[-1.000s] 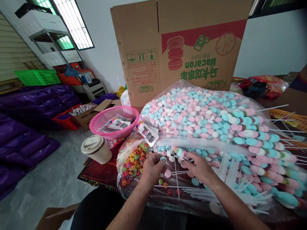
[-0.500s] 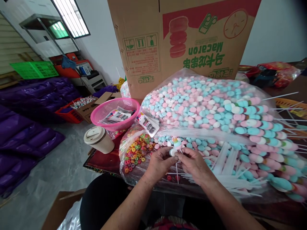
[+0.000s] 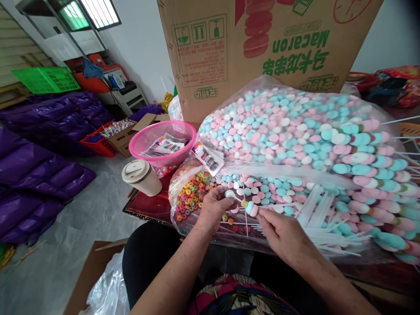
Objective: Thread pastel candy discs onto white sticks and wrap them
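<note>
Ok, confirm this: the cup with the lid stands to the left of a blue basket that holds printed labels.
Not quite: the basket is pink, not blue, as the head view shows. The rest holds: the lidded cup stands to its left, and the basket holds printed labels.

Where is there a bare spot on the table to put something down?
Only a dark red strip of table, between the lidded cup and the bag of colourful rings. Everywhere else is crowded: candy bags, white sticks, the pink basket and both hands.
</note>
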Action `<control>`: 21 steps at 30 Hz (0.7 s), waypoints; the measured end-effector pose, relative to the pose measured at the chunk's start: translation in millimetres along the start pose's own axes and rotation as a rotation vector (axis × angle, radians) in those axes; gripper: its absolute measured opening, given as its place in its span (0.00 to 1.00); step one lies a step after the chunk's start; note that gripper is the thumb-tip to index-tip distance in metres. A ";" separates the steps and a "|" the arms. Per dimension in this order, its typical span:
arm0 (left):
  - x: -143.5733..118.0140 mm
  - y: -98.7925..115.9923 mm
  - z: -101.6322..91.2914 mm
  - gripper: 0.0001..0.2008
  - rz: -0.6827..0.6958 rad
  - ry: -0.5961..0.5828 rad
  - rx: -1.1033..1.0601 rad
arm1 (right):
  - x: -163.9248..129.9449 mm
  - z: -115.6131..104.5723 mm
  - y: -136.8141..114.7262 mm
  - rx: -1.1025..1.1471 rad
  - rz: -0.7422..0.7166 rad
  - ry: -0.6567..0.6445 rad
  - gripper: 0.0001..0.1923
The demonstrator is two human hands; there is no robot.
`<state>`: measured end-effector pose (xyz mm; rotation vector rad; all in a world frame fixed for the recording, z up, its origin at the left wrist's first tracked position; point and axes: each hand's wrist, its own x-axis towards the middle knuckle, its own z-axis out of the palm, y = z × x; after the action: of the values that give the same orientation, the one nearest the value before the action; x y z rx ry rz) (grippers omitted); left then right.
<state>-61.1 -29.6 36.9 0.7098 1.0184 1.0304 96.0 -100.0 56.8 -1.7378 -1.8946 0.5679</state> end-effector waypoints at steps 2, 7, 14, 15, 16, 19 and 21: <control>0.9 -0.7 0.8 0.16 0.023 0.004 0.030 | -3.8 3.5 -3.1 -0.162 0.019 -0.004 0.14; 0.2 -1.0 2.0 0.13 0.065 0.047 0.073 | -1.3 6.4 -9.2 -0.373 0.090 -0.115 0.12; 2.3 -2.7 -1.7 0.12 0.101 0.062 0.136 | 0.5 0.1 -16.5 -0.461 0.108 -0.200 0.12; 2.9 -3.8 -1.7 0.11 0.118 0.066 0.158 | 1.3 -0.3 -18.5 -0.483 0.124 -0.222 0.12; 3.3 -5.4 -1.6 0.10 0.139 0.072 0.181 | 2.0 -0.6 -20.5 -0.505 0.140 -0.240 0.12; 3.3 -12.8 -1.5 0.10 0.224 0.082 0.283 | 2.7 -0.4 -26.2 -0.565 0.180 -0.277 0.12; 2.3 -19.9 -2.2 0.11 0.304 0.108 0.388 | 1.7 1.4 -29.3 -0.600 0.196 -0.272 0.12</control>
<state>-55.8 -34.8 18.2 1.1637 1.2472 1.1526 72.0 -101.1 73.8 -2.3408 -2.2588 0.3305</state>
